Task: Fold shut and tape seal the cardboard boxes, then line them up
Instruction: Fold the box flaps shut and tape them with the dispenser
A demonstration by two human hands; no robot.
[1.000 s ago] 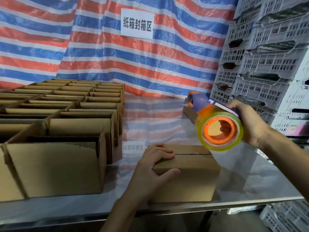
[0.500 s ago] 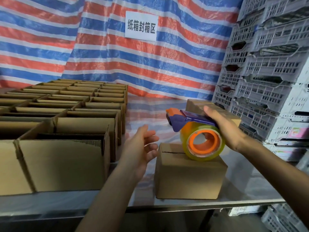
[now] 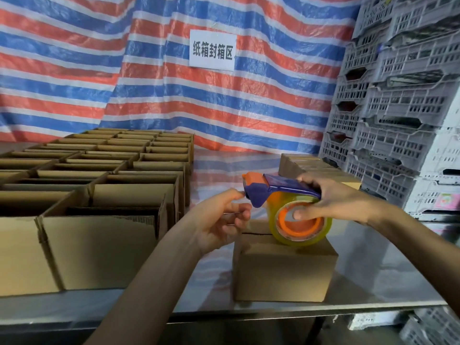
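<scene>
**Head view.** The right hand (image 3: 341, 202) gripped the tape dispenser (image 3: 278, 186) from above. Its fingers were curled over the purple handle and its thumb was tucked into the orange core of the tape roll (image 3: 302, 229). The roll rested on the top of the closed box (image 3: 283, 270), toward its far side. That box stood alone near the front edge of the table (image 3: 378, 282), its top flaps folded down and their seam showing as a dark line left of the roll.

The left hand (image 3: 219, 220) was raised just left of the box with its fingers curled. One fingertip touched the purple head of the dispenser below the orange cutter. Whether the fingers pinched the loose end of the tape could not be told.

Open boxes (image 3: 99, 250) stood in close rows across the left half of the table, flaps upright. More closed boxes (image 3: 301, 163) sat behind the dispenser at the far right. Beside these rose stacked grey crates (image 3: 403, 100). A striped tarp (image 3: 149, 83) with a white sign (image 3: 212, 49) hung behind the table.
</scene>
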